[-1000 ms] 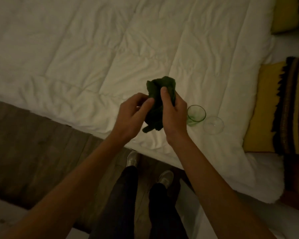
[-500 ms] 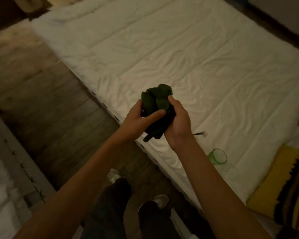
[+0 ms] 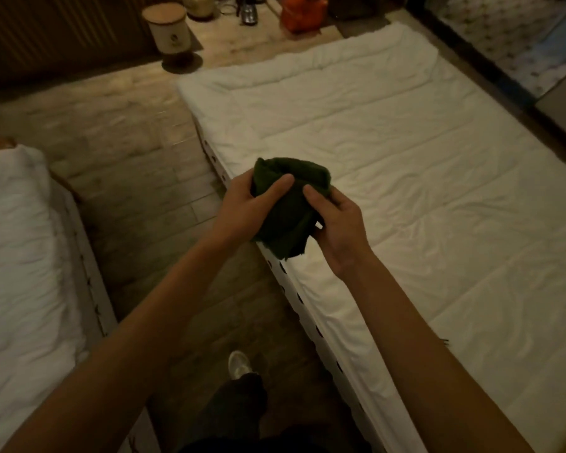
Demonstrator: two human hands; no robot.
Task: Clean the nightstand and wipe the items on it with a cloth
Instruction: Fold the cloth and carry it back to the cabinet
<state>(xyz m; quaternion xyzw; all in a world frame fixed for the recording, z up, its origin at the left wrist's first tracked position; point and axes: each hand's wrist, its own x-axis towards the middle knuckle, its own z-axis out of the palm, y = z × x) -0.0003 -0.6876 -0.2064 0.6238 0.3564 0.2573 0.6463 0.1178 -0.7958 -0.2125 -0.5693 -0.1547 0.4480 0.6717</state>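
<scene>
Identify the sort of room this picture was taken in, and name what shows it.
Most likely a bedroom: a bed with a white quilt, a second white-covered bed across a wood-plank floor. Both hands hold a dark green cloth.

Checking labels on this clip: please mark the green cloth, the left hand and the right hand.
green cloth (image 3: 288,220), head view, on the bunched fabric between the hands.
left hand (image 3: 242,207), head view, on the back of the hand.
right hand (image 3: 339,223), head view, on the back of the hand.
</scene>
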